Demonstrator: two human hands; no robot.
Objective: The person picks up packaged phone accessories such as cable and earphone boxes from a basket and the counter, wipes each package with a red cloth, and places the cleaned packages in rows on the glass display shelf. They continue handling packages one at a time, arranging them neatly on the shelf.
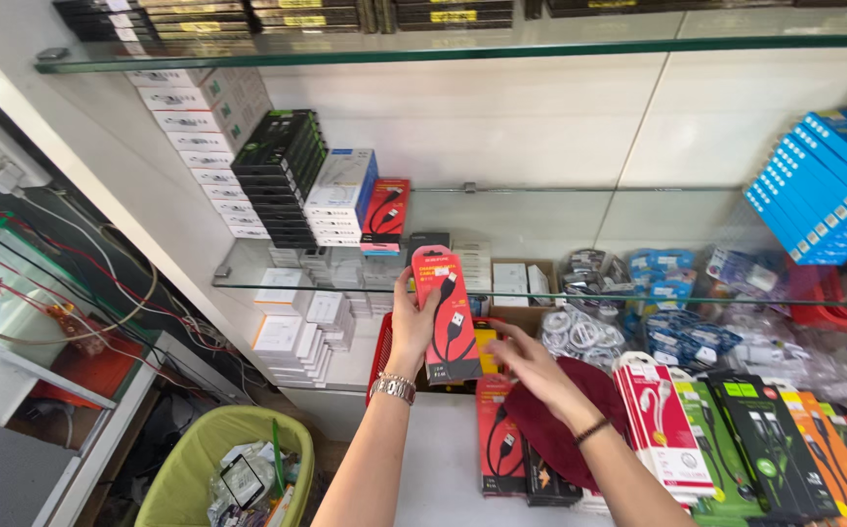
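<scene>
My left hand (412, 322) holds a red cable package (446, 314) upright in front of the glass shelves; a metal watch is on that wrist. My right hand (531, 363) reaches in from the right with fingers spread, just beside the package's lower edge, above a dark red cloth (555, 420) and a stack of red and black cable packages (499, 439) lying on the white counter (443, 468).
Glass shelves (277, 286) hold stacks of white, black and blue boxes. A red basket (381, 353) sits behind my left hand. Rows of cable packs (765, 444) lean at the right. A green bin (210, 468) with rubbish stands at lower left, wires beyond it.
</scene>
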